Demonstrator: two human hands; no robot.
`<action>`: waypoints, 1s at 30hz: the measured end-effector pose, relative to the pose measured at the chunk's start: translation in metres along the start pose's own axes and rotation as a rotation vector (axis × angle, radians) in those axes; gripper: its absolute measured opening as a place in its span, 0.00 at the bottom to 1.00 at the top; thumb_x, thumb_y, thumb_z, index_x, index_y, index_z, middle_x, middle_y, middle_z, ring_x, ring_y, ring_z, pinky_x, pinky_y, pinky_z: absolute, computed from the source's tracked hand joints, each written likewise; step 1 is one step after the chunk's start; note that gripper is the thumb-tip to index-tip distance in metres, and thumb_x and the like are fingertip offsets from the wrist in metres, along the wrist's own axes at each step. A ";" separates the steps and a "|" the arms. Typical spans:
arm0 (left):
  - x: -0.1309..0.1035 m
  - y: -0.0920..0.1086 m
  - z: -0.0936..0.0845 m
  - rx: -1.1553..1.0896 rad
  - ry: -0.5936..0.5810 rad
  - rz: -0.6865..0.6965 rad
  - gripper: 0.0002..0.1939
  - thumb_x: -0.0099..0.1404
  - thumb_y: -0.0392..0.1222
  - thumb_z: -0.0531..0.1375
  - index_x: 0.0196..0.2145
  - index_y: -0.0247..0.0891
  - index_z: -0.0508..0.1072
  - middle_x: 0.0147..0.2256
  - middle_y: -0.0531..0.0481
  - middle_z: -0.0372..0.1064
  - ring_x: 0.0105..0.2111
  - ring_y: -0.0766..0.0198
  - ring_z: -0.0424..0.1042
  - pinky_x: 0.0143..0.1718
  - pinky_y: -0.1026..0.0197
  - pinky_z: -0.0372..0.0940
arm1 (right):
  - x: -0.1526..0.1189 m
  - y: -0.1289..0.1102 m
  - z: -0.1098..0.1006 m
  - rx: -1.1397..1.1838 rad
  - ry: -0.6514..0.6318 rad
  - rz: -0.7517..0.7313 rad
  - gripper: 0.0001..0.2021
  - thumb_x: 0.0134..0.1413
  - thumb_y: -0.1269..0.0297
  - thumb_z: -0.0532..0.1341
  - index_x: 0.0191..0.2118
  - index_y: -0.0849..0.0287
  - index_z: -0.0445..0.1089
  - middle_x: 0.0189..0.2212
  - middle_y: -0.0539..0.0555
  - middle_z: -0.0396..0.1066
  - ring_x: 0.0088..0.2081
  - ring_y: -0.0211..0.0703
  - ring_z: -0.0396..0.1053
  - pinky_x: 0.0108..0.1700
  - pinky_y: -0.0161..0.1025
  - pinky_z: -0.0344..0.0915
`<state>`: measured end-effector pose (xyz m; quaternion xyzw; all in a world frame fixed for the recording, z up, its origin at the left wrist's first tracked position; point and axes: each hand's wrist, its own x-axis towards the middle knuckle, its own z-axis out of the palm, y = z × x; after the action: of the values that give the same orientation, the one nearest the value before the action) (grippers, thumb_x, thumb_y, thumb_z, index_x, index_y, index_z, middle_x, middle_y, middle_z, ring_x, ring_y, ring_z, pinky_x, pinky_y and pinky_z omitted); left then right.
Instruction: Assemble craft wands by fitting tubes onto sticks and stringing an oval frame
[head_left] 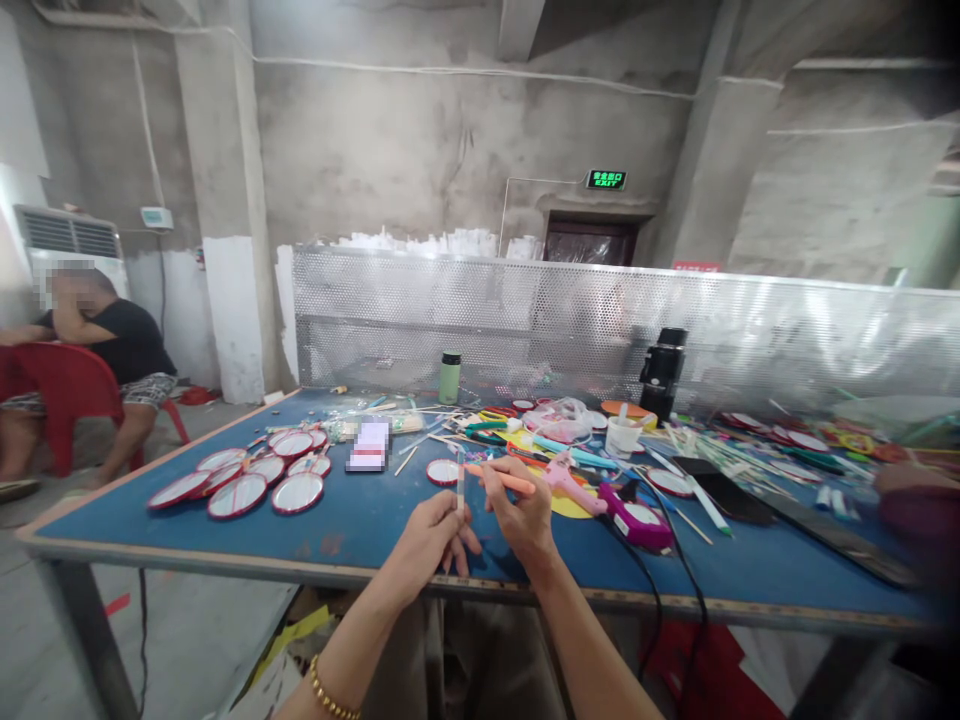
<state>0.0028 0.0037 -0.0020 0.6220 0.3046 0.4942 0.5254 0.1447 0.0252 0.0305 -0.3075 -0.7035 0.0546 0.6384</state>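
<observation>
Head view: a blue counter stretches beneath the left hand and right hand, near each other at its front edge. A round red-rimmed mirror lies just beyond. The right fingers grip an orange pen; the left fingers pinch a thin strip near its tip.

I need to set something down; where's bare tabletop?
Blue tabletop shows between the red-rimmed discs, phone and left hand. Another patch separates discs from the near-left corner. Crowded rightward of the right hand: pink glue gun, purple device.
</observation>
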 end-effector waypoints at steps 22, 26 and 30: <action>0.000 0.000 0.000 -0.019 0.007 -0.012 0.11 0.65 0.48 0.53 0.32 0.37 0.63 0.22 0.49 0.75 0.13 0.69 0.70 0.13 0.70 0.49 | -0.002 0.000 0.002 -0.025 -0.041 -0.012 0.09 0.58 0.66 0.57 0.29 0.58 0.70 0.21 0.49 0.70 0.20 0.35 0.64 0.24 0.33 0.62; 0.000 0.001 0.000 -0.019 0.003 -0.014 0.11 0.65 0.48 0.53 0.32 0.37 0.63 0.23 0.50 0.75 0.13 0.69 0.70 0.13 0.71 0.49 | -0.002 -0.001 0.001 -0.024 -0.038 -0.030 0.08 0.58 0.66 0.57 0.30 0.58 0.71 0.23 0.50 0.70 0.21 0.35 0.64 0.25 0.33 0.62; 0.000 0.002 0.000 -0.019 0.007 -0.017 0.11 0.64 0.48 0.53 0.32 0.37 0.63 0.23 0.49 0.75 0.13 0.69 0.70 0.13 0.70 0.49 | -0.002 -0.003 -0.001 -0.029 -0.046 -0.049 0.09 0.58 0.67 0.57 0.28 0.59 0.71 0.22 0.49 0.70 0.21 0.35 0.64 0.26 0.34 0.62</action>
<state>0.0027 0.0026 -0.0003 0.6127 0.3067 0.4947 0.5346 0.1443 0.0219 0.0303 -0.2981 -0.7258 0.0360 0.6189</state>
